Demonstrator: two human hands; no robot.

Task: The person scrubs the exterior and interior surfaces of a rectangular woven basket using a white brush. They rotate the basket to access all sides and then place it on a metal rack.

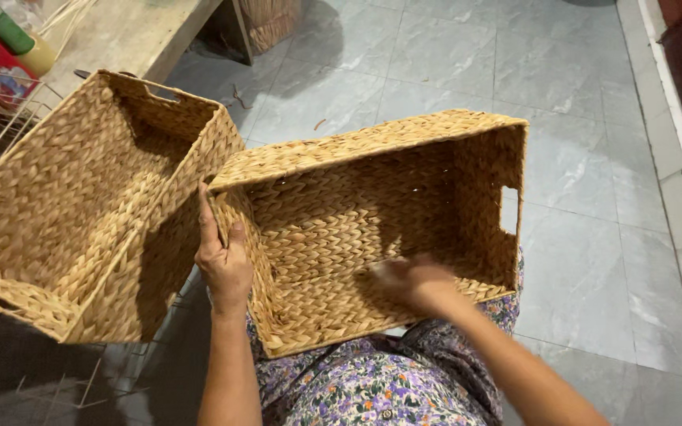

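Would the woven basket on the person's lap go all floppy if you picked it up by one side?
Probably not. The woven basket keeps straight walls and square corners while tilted on the lap, so it looks stiff. It is empty and braided from dried fibre, so likely light for its size. The left hand steadies one wall alone, and the rough weave should not be slippery.
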